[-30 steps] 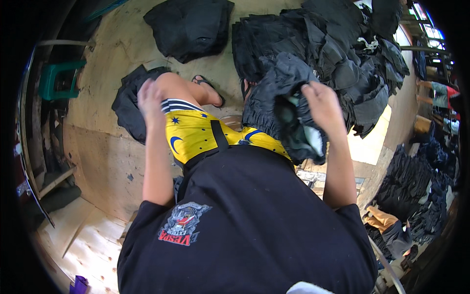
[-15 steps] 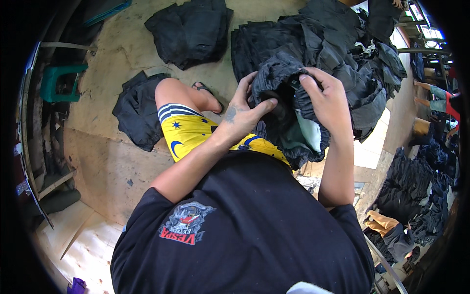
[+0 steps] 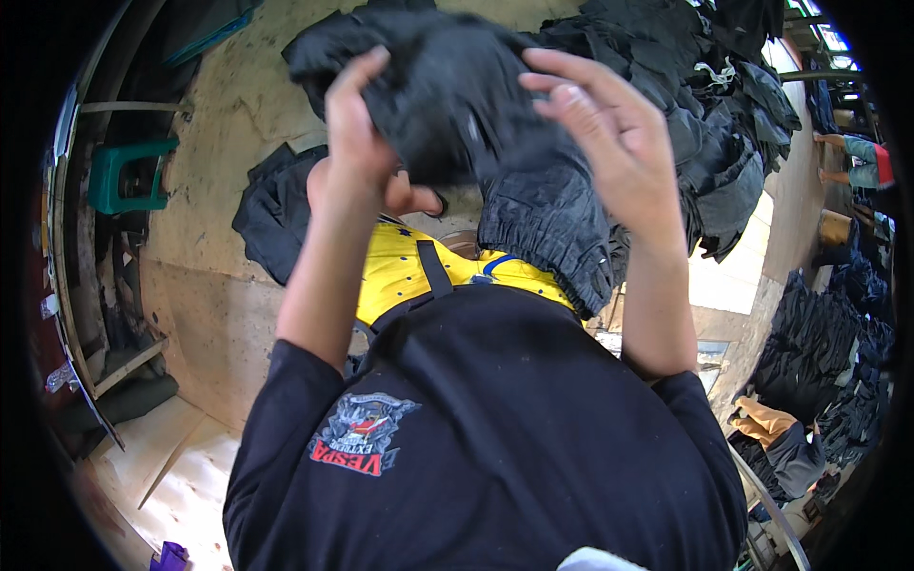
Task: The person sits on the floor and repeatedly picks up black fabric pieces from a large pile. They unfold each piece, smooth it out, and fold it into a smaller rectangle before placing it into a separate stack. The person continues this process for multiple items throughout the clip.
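A black garment with a gathered elastic waistband hangs over my lap, its upper part smeared by motion. My left hand is at the cloth's left side, its thumb pointing up and its other fingers hidden by fabric. At the right side, my right hand has its fingers spread and bent, close to the cloth without visibly gripping it. Beyond the garment lies a folded black garment pile, partly covered by the raised cloth. Another dark cloth bundle rests on the floor by my left leg.
A large heap of black garments spreads over the far right. A green plastic stool stands at the left by a wooden frame. More dark clothing lies at the right, near an orange cloth. A person is at the far right edge.
The garment has swung up and away from me, its waistband now lower near my lap. My left hand moved left and farther out; my right hand rose and its fingers spread off the waistband.
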A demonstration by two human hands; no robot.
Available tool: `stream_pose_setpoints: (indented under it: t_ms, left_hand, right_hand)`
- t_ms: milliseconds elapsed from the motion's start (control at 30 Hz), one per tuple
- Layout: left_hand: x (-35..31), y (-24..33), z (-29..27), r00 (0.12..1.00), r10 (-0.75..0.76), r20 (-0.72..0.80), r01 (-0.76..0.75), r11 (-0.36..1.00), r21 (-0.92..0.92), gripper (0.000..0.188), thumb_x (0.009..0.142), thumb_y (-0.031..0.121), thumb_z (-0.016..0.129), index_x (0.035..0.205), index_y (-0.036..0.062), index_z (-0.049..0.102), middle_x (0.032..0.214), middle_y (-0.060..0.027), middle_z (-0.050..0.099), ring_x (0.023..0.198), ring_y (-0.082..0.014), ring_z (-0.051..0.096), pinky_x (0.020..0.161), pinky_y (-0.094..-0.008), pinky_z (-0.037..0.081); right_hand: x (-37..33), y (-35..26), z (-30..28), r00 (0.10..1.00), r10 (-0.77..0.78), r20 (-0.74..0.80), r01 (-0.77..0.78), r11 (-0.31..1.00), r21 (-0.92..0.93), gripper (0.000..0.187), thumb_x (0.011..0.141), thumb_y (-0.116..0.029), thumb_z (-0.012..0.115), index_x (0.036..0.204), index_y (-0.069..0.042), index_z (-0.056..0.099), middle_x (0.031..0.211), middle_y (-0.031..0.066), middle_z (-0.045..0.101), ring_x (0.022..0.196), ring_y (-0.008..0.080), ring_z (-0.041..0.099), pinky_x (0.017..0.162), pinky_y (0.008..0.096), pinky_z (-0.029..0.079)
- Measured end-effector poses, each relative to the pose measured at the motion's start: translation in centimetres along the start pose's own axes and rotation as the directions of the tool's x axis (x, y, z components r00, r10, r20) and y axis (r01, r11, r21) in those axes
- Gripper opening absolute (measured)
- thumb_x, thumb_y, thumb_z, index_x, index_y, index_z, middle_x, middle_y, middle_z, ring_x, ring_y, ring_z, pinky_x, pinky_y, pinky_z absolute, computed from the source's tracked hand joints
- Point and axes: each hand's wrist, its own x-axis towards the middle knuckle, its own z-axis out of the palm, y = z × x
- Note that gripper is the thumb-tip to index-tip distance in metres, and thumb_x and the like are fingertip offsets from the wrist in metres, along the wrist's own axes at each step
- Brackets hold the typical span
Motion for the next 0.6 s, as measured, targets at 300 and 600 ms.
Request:
stream_pose_setpoints:
  t_ms: [300, 600]
  left_hand:
    - [14.0, 10.7, -3.0, 0.891, 0.452, 0.047, -0.441, 0.885, -0.148, 0.042, 0.099, 0.022, 0.068, 0.134, -0.0011, 0.068, 0.14, -0.018, 0.071, 0.129, -0.0395, 0.068, 0.115, -0.0541, 0.052]
    - [14.6, -5.6, -20.9, 0.814, -0.258, -0.52, 0.152, 0.96, -0.237, 0.039, 0.109, 0.042, 0.052, 0.123, 0.007, 0.062, 0.121, -0.0138, 0.065, 0.109, -0.0319, 0.06, 0.091, -0.0484, 0.054]
  right_hand:
    - [-7.2, 6.1, -2.4, 0.968, 0.246, -0.048, -0.241, 0.857, -0.455, 0.037, 0.103, -0.02, 0.072, 0.135, -0.001, 0.07, 0.127, 0.0144, 0.076, 0.119, 0.0248, 0.072, 0.102, 0.0372, 0.056]
    - [-13.0, 11.2, -0.1, 0.805, 0.592, 0.037, -0.284, 0.439, -0.852, 0.09, 0.09, -0.044, 0.083, 0.163, -0.009, 0.045, 0.172, 0.0235, 0.035, 0.162, 0.048, 0.025, 0.123, 0.0716, 0.033]
